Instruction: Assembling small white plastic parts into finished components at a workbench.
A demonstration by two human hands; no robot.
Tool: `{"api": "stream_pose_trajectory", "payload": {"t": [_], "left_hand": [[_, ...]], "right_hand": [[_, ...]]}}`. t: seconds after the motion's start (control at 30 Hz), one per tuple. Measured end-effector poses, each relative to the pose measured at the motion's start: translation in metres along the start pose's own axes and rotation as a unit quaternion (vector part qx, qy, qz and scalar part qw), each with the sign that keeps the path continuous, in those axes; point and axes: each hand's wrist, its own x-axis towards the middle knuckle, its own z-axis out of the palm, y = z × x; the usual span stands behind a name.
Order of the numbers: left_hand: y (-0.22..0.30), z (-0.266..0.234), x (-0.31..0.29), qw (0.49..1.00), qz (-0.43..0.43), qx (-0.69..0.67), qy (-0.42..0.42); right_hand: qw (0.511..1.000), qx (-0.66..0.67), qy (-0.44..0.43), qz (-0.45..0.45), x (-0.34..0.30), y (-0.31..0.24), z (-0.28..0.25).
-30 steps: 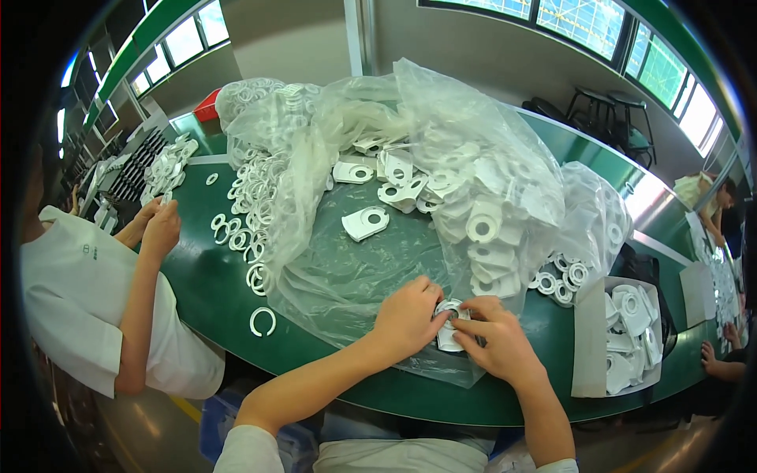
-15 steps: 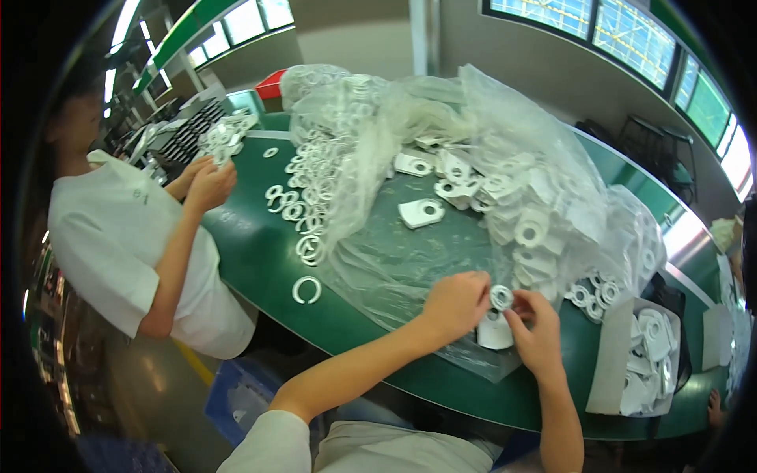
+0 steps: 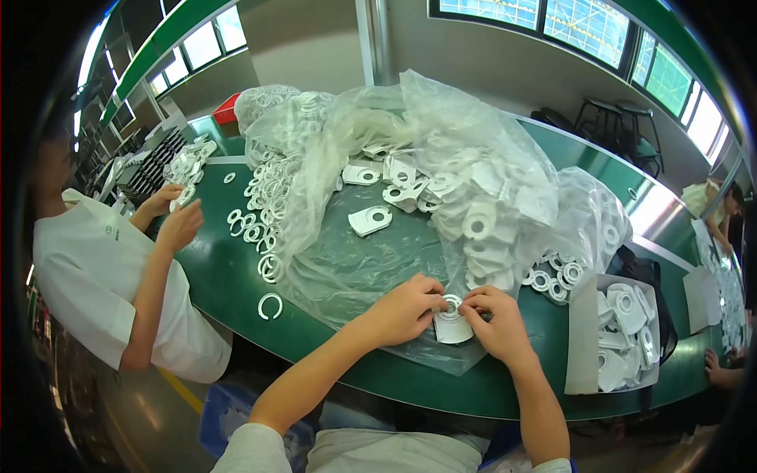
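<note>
At six o'clock on the curved green worktable (image 3: 236, 284), both forearms rise from the lower edge and meet over a flat white plastic plate with a round hole (image 3: 453, 323). The left hand (image 3: 402, 309) and right hand (image 3: 493, 319) pinch a white plastic ring (image 3: 452, 303) narrowly between fingertips, pressing it onto the plate's hole. Beneath lies a crumpled clear plastic bag (image 3: 355, 260), spreading toward twelve o'clock with more white plates heaped inside. Loose white rings (image 3: 264, 236) lie at ten o'clock, a cardboard box of finished pieces (image 3: 623, 335) at three o'clock. A co-worker in a white shirt (image 3: 87, 276) works at nine o'clock. The plate's long axis runs six-to-twelve, holed end toward twelve.
</note>
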Motion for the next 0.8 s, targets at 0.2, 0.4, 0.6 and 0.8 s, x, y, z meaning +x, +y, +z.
{"api": "stream_pose_trajectory", "payload": {"t": [0.2,0.4,0.6,0.8], "left_hand": [[-0.006,-0.006,-0.003,1.000,0.010,0.007,-0.022],[0.006,-0.002,-0.006,0.995,0.040,0.091,-0.011],[0.006,0.011,-0.003,0.977,0.119,0.168,0.054],[0.020,0.010,-0.005,0.919,0.221,0.267,0.188]], "right_hand": [[1.000,0.002,0.013,-0.024,0.001,-0.003,0.002],[0.994,-0.098,0.005,0.053,-0.004,-0.009,0.001],[0.999,-0.037,0.024,0.028,-0.004,0.000,0.006],[0.973,0.215,-0.005,0.086,0.001,-0.012,0.005]]}}
